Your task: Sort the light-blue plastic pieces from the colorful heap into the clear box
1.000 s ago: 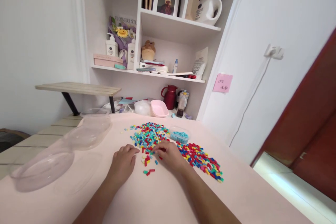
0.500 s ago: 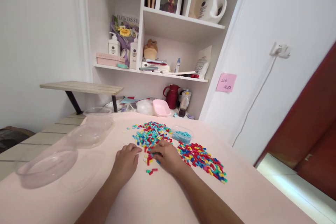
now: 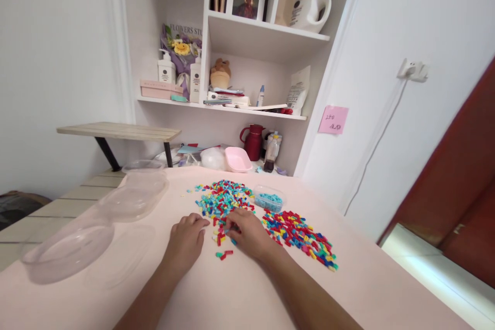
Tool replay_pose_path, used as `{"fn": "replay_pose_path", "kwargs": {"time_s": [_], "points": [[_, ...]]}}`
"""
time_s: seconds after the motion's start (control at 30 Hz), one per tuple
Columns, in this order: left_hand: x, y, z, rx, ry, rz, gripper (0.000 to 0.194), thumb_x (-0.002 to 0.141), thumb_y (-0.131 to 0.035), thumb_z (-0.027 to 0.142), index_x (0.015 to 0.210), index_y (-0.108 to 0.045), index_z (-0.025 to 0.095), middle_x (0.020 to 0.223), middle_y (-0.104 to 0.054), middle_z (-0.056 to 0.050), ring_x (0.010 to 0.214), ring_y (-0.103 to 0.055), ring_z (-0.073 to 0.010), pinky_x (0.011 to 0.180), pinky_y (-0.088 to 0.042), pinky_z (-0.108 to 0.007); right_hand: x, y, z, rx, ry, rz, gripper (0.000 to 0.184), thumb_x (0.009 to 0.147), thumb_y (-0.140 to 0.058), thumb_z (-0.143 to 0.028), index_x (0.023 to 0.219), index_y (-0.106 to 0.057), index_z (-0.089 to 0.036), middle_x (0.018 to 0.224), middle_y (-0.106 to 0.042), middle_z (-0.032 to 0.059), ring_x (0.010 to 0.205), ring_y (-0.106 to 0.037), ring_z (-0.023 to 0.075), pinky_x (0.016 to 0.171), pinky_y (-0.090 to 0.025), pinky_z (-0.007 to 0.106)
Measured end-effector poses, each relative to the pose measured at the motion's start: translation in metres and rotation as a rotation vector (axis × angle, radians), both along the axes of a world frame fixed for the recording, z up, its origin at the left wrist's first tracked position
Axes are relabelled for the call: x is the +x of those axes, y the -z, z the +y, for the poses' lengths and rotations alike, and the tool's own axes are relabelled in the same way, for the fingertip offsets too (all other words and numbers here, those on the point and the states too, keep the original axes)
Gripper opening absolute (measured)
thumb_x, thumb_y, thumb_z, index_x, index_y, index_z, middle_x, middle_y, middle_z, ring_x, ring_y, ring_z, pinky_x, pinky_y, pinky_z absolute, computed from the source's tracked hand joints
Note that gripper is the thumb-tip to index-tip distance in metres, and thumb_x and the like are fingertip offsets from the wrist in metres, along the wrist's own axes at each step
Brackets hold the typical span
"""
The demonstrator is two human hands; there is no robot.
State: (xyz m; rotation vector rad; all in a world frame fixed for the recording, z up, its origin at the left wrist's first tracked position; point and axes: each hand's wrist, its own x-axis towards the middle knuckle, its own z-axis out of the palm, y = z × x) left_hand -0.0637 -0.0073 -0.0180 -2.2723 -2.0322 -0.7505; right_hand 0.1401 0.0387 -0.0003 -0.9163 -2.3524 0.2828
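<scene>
My left hand (image 3: 186,240) rests on the pink tabletop, thumb apart from its lightly bent fingers and nothing seen in it. Its fingertips are beside a few loose red and yellow plastic pieces (image 3: 220,237). My right hand (image 3: 249,232) has its fingers curled in toward the thumb at the near edge of a mixed pile of small coloured pieces (image 3: 224,198); whatever lies between those fingertips is hidden. To its right spreads a second pile, mostly red, blue and yellow pieces (image 3: 299,234). Behind, a clear tub (image 3: 268,200) holds light-blue pieces. Nearer me lie red and green pieces (image 3: 224,254).
Clear plastic containers (image 3: 73,242) stand along the left side of the table (image 3: 216,294). At the back are a pink tray (image 3: 238,159), a red jug (image 3: 253,142) and a bottle (image 3: 272,153). White shelves (image 3: 247,111) rise behind, beside a raised wooden stand (image 3: 119,131).
My right hand's fingers have drawn back slightly to the right and curled more. My left hand stays almost in place. The view has shifted a little.
</scene>
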Motion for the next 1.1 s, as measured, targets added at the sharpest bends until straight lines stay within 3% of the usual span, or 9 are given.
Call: {"fn": "replay_pose_path", "kwargs": {"time_s": [0.27, 0.4, 0.57, 0.63, 0.8, 0.93, 1.1], "points": [[-0.001, -0.002, 0.002, -0.011, 0.003, 0.002, 0.034, 0.086, -0.043, 0.015, 0.107, -0.064, 0.030, 0.112, -0.061, -0.002, 0.106, -0.053, -0.0195, 0.087, -0.038, -0.035, 0.006, -0.002, 0.002, -0.022, 0.034, 0.139, 0.016, 0.068, -0.064, -0.006, 0.071, -0.058, -0.020, 0.078, -0.060, -0.0016, 0.076, -0.054, 0.0136, 0.069, -0.037, 0.023], [-0.002, -0.001, 0.003, -0.015, 0.011, -0.012, 0.033, 0.086, -0.041, 0.014, 0.105, -0.065, 0.028, 0.112, -0.061, -0.002, 0.106, -0.054, -0.0200, 0.087, -0.039, -0.035, 0.034, -0.031, 0.016, 0.069, 0.090, 0.190, 0.010, 0.073, -0.064, -0.011, 0.073, -0.060, -0.021, 0.080, -0.062, -0.0007, 0.079, -0.055, 0.0147, 0.073, -0.039, 0.026], [-0.002, -0.002, 0.003, -0.035, 0.002, -0.016, 0.034, 0.086, -0.040, 0.014, 0.105, -0.064, 0.029, 0.114, -0.061, -0.002, 0.108, -0.053, -0.0199, 0.089, -0.039, -0.036, 0.085, -0.065, 0.054, 0.156, 0.422, 0.117, 0.001, 0.077, -0.062, -0.021, 0.078, -0.063, -0.021, 0.081, -0.063, 0.0009, 0.079, -0.056, 0.0161, 0.072, -0.041, 0.027], [-0.002, -0.003, 0.002, -0.040, 0.006, -0.018, 0.034, 0.086, -0.040, 0.014, 0.106, -0.064, 0.029, 0.114, -0.061, -0.002, 0.107, -0.053, -0.0196, 0.089, -0.039, -0.036, 0.102, -0.065, 0.066, 0.158, 0.527, 0.032, 0.006, 0.078, -0.060, -0.022, 0.081, -0.065, -0.021, 0.082, -0.064, 0.0014, 0.079, -0.057, 0.0170, 0.072, -0.041, 0.028], [-0.001, -0.004, 0.001, -0.041, 0.005, -0.032, 0.035, 0.085, -0.040, 0.012, 0.105, -0.064, 0.029, 0.113, -0.061, -0.002, 0.105, -0.054, -0.0198, 0.088, -0.039, -0.037, 0.119, -0.046, 0.073, 0.125, 0.580, -0.009, 0.025, 0.083, -0.051, -0.016, 0.100, -0.068, -0.023, 0.095, -0.067, 0.0039, 0.081, -0.060, 0.0161, 0.075, -0.043, 0.029], [0.000, -0.003, 0.001, -0.022, 0.004, -0.026, 0.033, 0.085, -0.042, 0.014, 0.105, -0.064, 0.029, 0.113, -0.061, -0.002, 0.108, -0.052, -0.0200, 0.089, -0.038, -0.036, 0.099, -0.031, 0.056, 0.082, 0.499, 0.034, 0.026, 0.087, -0.046, -0.019, 0.097, -0.069, -0.022, 0.099, -0.069, 0.0037, 0.091, -0.061, 0.0184, 0.083, -0.043, 0.030], [0.000, 0.000, 0.001, -0.029, 0.000, -0.017, 0.033, 0.087, -0.040, 0.016, 0.104, -0.064, 0.030, 0.115, -0.060, -0.001, 0.108, -0.051, -0.0192, 0.088, -0.037, -0.035, 0.035, -0.015, -0.010, 0.023, 0.104, 0.106, 0.022, 0.086, -0.049, -0.018, 0.093, -0.069, -0.024, 0.095, -0.068, 0.0033, 0.091, -0.058, 0.0186, 0.086, -0.040, 0.032]]}}
